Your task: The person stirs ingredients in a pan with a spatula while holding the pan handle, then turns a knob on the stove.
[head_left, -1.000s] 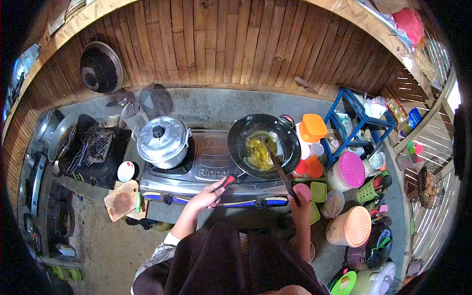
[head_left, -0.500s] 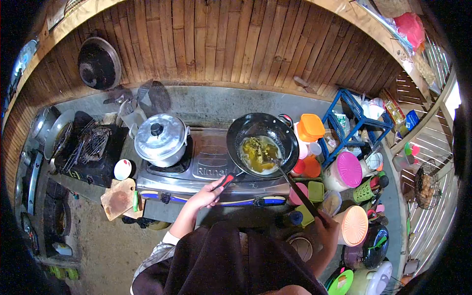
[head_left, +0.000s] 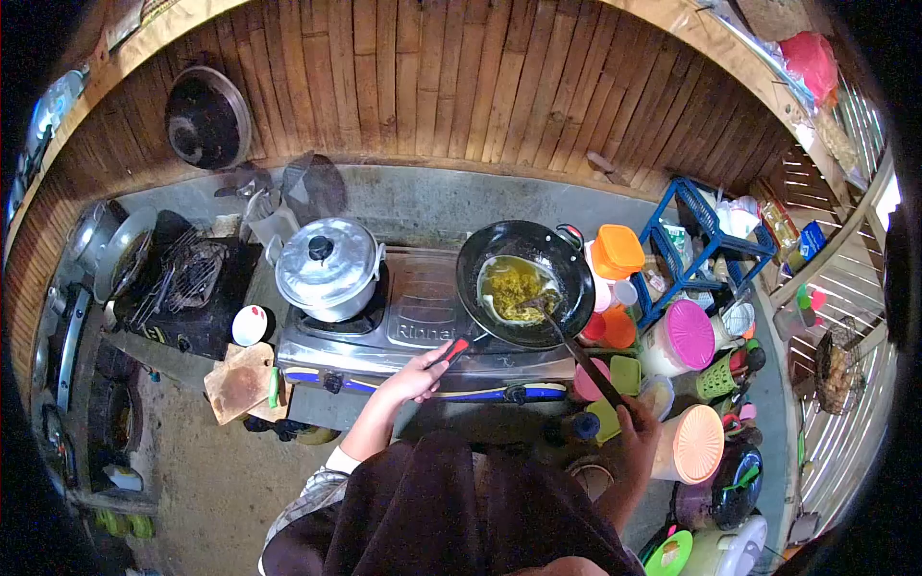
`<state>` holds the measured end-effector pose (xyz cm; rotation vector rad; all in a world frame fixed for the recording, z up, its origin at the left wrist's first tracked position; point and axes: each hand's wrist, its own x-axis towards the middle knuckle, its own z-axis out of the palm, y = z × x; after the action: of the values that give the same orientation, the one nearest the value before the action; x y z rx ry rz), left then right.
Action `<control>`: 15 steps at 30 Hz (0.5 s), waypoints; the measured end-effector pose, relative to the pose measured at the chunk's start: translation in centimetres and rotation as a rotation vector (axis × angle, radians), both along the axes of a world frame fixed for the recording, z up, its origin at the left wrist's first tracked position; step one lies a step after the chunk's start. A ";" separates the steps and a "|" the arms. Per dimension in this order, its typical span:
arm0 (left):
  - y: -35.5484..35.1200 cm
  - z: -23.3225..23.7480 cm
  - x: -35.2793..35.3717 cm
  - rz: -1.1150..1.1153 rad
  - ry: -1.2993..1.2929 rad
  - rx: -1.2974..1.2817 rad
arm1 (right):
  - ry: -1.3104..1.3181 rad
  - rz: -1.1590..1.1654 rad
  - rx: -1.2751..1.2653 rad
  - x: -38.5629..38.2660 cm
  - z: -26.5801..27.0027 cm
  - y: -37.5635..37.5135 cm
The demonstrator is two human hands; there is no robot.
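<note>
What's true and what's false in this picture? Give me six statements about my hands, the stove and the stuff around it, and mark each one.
1. The left hand grips the red-and-black handle of the black wok. True.
2. The right hand is empty. False: it holds a long-handled spatula that reaches into the wok.
3. An aluminium pot stands on the Rinnai stove, left of the wok. True.
4. That pot is uncovered. False: its lid is on.
5. A wooden cutting board lies to the left of the stove. True.
6. The wok has nothing in it. False: yellowish food sits in it, with liquid around.
</note>
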<state>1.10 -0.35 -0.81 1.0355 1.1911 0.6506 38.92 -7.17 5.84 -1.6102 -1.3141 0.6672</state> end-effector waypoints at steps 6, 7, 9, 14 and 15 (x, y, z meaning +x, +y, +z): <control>0.1 -0.1 0.0 -0.014 0.045 0.023 | 0.207 0.155 -0.111 -2.4 -2.2 3.7; 0.1 -0.1 0.0 -0.011 0.047 0.024 | 0.209 0.157 -0.111 -2.7 -3.2 4.4; 0.1 0.0 0.0 -0.010 0.057 0.019 | 0.156 0.227 -0.076 -3.2 -4.9 5.7; 0.0 0.6 0.0 -0.009 0.054 0.007 | 0.017 0.276 0.158 -4.2 -8.3 7.5; 0.0 0.7 0.1 -0.005 0.065 0.005 | 0.043 0.250 0.084 -4.5 -8.1 7.3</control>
<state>1.16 -0.38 -0.07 1.0701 1.2440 0.6202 34.46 0.13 -2.23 -1.3697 -1.5057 0.7823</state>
